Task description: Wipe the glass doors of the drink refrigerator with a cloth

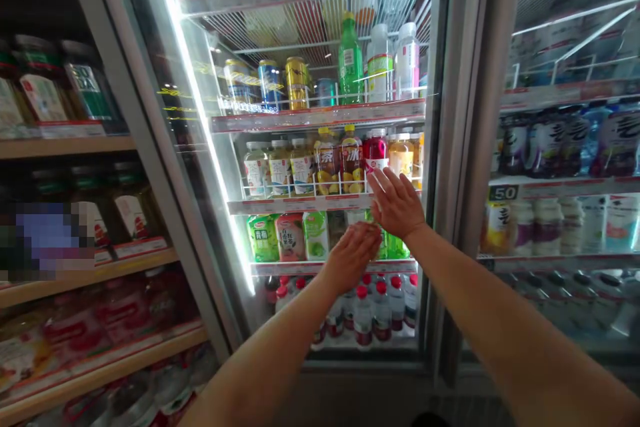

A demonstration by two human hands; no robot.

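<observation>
Head view, right hand [399, 202]: open flat, fingers slightly spread, nothing visibly gripped, back to camera!
Left hand [353, 255]: lower, fingers outstretched together, nothing visibly held.
Red-drink bottle [376, 145]: upright on the cooler shelf [300, 204], behind right fingertips; contact unclear.

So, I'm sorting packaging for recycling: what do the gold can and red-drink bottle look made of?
Gold can: probably metal, with a shiny finish and bright highlights.
Red-drink bottle: likely smooth, clear plastic, since the drink's colour shows through; glass remains possible.
</observation>
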